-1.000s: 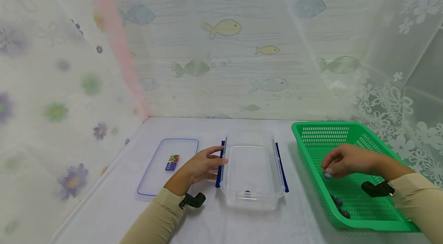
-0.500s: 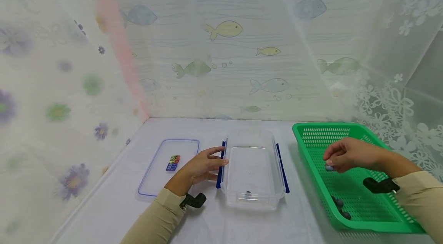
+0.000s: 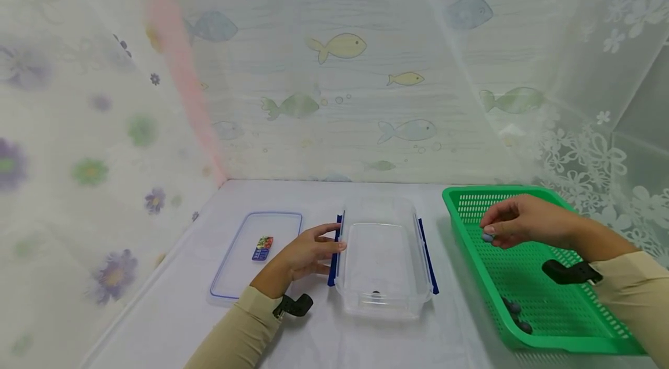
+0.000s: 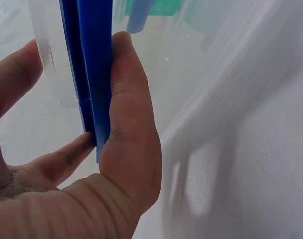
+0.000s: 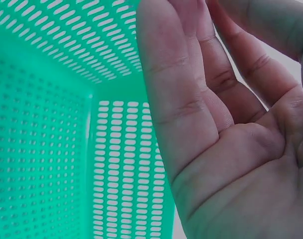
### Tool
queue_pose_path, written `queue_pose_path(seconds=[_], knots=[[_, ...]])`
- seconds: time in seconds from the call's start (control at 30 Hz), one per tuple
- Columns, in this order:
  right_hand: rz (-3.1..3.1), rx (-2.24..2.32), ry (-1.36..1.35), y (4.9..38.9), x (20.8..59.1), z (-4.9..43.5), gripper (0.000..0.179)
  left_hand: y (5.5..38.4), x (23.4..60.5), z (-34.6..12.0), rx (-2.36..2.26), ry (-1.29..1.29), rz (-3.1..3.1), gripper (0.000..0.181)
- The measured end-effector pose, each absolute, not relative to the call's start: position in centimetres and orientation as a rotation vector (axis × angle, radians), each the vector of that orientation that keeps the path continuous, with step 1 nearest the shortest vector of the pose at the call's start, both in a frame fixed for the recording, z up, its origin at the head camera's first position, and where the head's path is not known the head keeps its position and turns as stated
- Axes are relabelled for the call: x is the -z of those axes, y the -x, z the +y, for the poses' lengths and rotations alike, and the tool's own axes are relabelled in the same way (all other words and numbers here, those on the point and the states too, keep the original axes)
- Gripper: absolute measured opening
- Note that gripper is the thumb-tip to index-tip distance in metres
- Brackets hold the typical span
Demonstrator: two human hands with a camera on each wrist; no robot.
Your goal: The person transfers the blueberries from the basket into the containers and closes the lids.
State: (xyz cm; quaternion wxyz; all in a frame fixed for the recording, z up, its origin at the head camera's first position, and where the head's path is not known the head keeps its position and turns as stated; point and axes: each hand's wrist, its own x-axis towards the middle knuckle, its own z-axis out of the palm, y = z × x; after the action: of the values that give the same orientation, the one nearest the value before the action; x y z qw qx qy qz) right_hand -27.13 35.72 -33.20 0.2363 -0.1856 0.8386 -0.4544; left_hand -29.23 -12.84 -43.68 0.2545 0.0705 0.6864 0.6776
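Observation:
My right hand [image 3: 518, 222] pinches a blueberry [image 3: 488, 237] between thumb and fingers, over the left part of a green basket [image 3: 580, 339]. In the right wrist view the fingers hide that berry. Several more blueberries [image 3: 524, 328] lie along the basket's near left side. A clear plastic food container [image 3: 378, 258] stands open-topped in the middle, one dark berry [image 3: 376, 293] showing near its front end. With thumb and fingers on either side of its blue side latch [image 4: 96, 64], my left hand [image 3: 308, 255] holds the container by its left edge.
The container's flat clear lid [image 3: 235, 276], edged in blue and bearing a colourful label [image 3: 262, 248], lies to the left. White cloth [image 3: 324, 340] covers the table. A patterned curtain [image 3: 340, 125] hangs behind and at both sides.
My right hand has lifted the blueberry up from low in the basket, ending slightly farther left. My left hand keeps its hold on the container.

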Motion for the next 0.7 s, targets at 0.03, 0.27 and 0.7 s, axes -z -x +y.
queue_pose_path(seconds=[0.03, 0.27, 0.7], knots=[[2.305, 1.248, 0.508, 27.1, 33.1, 35.5, 0.037, 29.2, 43.7, -12.8, -1.841, -0.190, 1.868, 0.084], [2.330, 1.248, 0.511, 27.1, 32.3, 34.2, 0.037, 28.9, 43.4, -12.7, -1.839, -0.182, 1.888, 0.082], [2.363, 1.223, 0.502, 27.5, 31.4, 31.3, 0.040, 29.2, 43.8, -12.8, -1.840, -0.185, 1.885, 0.083]])
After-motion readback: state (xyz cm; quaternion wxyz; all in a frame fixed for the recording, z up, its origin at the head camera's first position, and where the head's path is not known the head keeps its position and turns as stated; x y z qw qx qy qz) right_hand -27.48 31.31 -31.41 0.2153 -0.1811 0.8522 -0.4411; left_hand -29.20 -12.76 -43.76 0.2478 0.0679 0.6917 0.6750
